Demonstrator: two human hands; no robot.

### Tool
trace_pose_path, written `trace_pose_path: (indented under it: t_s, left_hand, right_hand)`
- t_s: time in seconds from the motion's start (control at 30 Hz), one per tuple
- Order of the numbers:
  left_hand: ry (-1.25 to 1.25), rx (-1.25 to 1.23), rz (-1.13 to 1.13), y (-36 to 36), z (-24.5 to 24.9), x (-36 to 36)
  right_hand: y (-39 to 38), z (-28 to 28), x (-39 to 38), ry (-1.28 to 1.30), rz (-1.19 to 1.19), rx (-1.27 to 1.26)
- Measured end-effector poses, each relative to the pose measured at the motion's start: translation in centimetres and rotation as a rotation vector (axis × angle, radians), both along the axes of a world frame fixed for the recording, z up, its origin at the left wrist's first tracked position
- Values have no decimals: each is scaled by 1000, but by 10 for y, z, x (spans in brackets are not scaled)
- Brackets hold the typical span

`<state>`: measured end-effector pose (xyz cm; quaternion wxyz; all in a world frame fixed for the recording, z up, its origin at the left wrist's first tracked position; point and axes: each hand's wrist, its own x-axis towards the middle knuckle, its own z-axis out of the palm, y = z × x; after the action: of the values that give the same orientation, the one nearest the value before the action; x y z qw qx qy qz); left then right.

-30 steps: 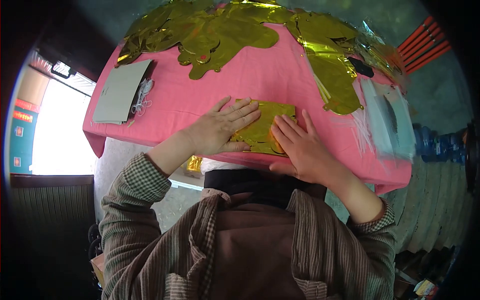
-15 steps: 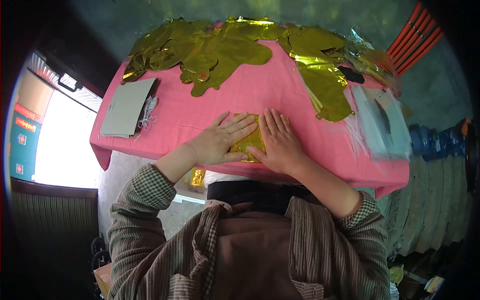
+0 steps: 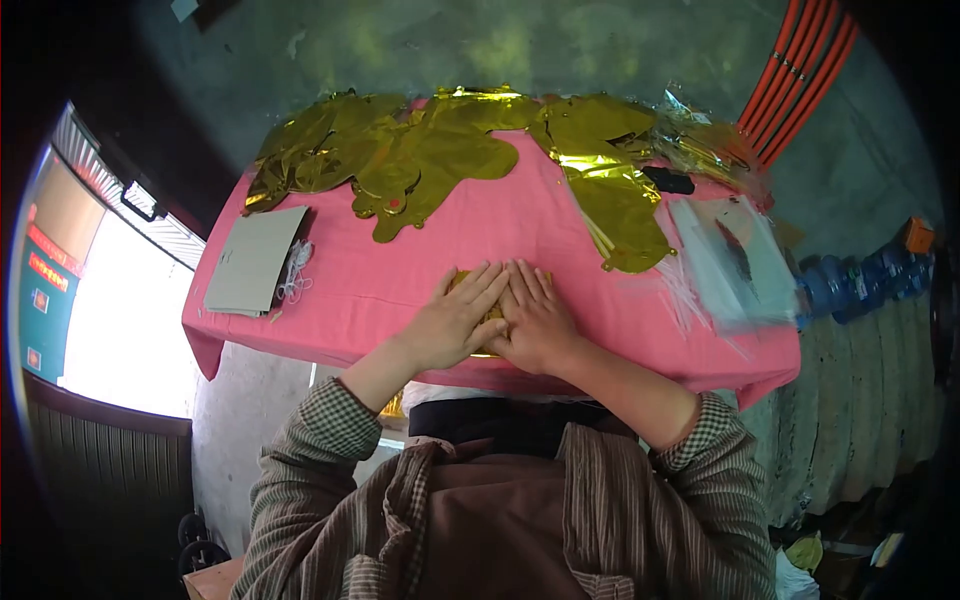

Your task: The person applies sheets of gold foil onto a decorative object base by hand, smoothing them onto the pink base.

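A folded gold foil piece (image 3: 492, 313) lies on the pink tablecloth (image 3: 400, 260) near the table's front edge, almost fully covered by my hands. My left hand (image 3: 455, 322) lies flat on its left part, fingers stretched and pointing away. Right beside it, touching it, my right hand (image 3: 535, 320) presses flat on the right part. Only thin slivers of gold show between and around the fingers.
Several flat gold foil balloons (image 3: 420, 150) cover the far side of the table. Grey cards (image 3: 250, 260) and white string (image 3: 293, 272) lie at the left. Clear plastic bags (image 3: 725, 260) and straws (image 3: 685, 290) lie at the right. Blue water bottles (image 3: 850, 285) stand beyond the right edge.
My right hand slid left over the foil until it met my left hand. The visible gold patch shrank to slivers. The view tilted, so the table sits lower in the frame.
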<state>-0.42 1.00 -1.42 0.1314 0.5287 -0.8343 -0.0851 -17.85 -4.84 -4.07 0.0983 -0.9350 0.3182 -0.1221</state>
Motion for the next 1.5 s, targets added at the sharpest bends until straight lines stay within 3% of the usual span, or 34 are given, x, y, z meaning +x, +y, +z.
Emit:
trace_pose_path:
  t_s: [0.6, 0.7, 0.77, 0.9, 0.97, 1.27, 1.5]
  left_hand:
    - [-122, -1, 48, 26, 7, 22]
    - [-91, 4, 46, 32, 10, 32]
    - [85, 108, 76, 32, 10, 39]
    - [110, 10, 113, 18, 15, 27]
    - [31, 7, 15, 10, 13, 17]
    - [-145, 117, -22, 10, 11, 29]
    - [89, 198, 20, 29, 21, 53]
  right_hand:
    - [4, 1, 0, -42, 8, -78]
    - [3, -1, 0, -57, 10, -76]
    - [3, -3, -1, -84, 22, -90]
    - [2, -4, 1, -81, 18, -99]
    - [2, -6, 2, -58, 10, -86]
    - [3, 3, -1, -52, 27, -51]
    - [5, 4, 0, -8, 13, -27]
